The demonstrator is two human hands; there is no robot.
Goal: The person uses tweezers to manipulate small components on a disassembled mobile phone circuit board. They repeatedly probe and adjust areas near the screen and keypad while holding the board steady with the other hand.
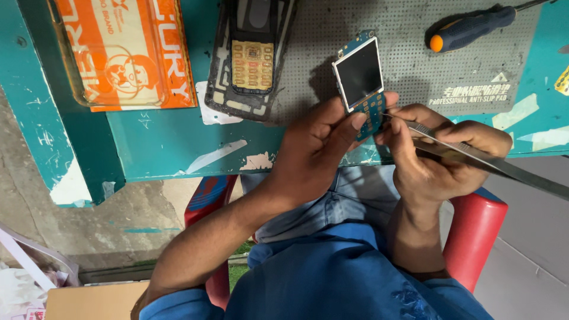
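Note:
My left hand (pixel 317 142) grips a blue phone circuit board (pixel 363 83) with a small dark screen and a gold keypad area, holding it upright over the near edge of the teal table (pixel 166 142). My right hand (pixel 435 151) holds metal tweezers (pixel 474 155), whose tips touch the board's lower keypad part. Both hands meet at the board's bottom end, which my fingers partly hide.
A grey anti-slip mat (pixel 415 59) covers the table's right part. On it lie an opened phone housing with keypad (pixel 252 59) and a dark blue screwdriver with an orange cap (pixel 471 28). An orange box (pixel 127 50) sits at the left. I sit on a red chair (pixel 474 237).

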